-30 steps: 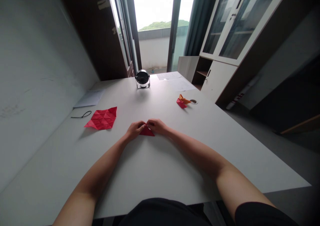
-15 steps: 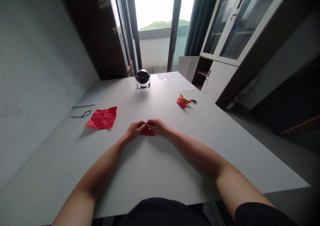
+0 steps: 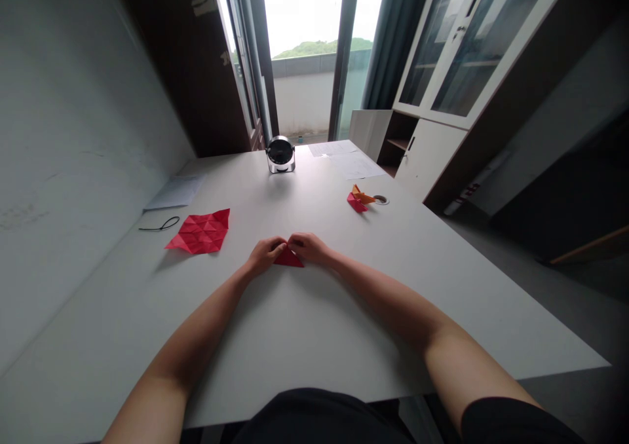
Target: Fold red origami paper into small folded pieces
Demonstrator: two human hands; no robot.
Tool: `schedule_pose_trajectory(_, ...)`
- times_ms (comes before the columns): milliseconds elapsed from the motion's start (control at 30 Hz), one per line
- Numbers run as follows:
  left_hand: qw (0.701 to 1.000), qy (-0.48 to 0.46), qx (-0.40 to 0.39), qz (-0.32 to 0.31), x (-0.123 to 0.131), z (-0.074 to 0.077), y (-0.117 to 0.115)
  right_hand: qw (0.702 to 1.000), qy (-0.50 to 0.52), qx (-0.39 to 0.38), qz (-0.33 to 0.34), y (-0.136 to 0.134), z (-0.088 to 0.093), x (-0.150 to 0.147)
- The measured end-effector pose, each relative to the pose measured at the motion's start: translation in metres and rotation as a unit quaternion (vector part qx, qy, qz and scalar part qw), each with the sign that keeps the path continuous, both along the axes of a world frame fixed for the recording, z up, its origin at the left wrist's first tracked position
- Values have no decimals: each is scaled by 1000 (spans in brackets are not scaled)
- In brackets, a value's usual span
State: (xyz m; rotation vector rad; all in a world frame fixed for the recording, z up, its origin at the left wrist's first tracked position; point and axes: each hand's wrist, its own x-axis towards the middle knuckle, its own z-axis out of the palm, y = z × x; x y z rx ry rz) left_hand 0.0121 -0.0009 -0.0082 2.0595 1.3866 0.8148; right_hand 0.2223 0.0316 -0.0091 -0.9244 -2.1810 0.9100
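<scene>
A small folded piece of red paper (image 3: 289,259), triangular where it shows, lies on the white table (image 3: 304,339) in front of me. My left hand (image 3: 266,253) has its fingers closed on the paper's left side. From the right, my right hand (image 3: 308,246) pinches it near the top point, and the fingertips of both hands almost meet there. The upper part of the paper is hidden under my fingers. Off to the left rests a creased, unfolded red sheet (image 3: 200,233).
An orange folded paper figure (image 3: 362,197) and a red one (image 3: 356,203) sit at the right by a round table hole (image 3: 381,200). A round black device (image 3: 280,153) stands at the back. A black cord (image 3: 167,224) and papers (image 3: 177,191) lie along the left wall.
</scene>
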Motion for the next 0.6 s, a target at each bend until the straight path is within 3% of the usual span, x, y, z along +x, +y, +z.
schedule_pose_trajectory(600,1000,7,0,0,2,3,-2,1000,-9,9,0,-1,4,0)
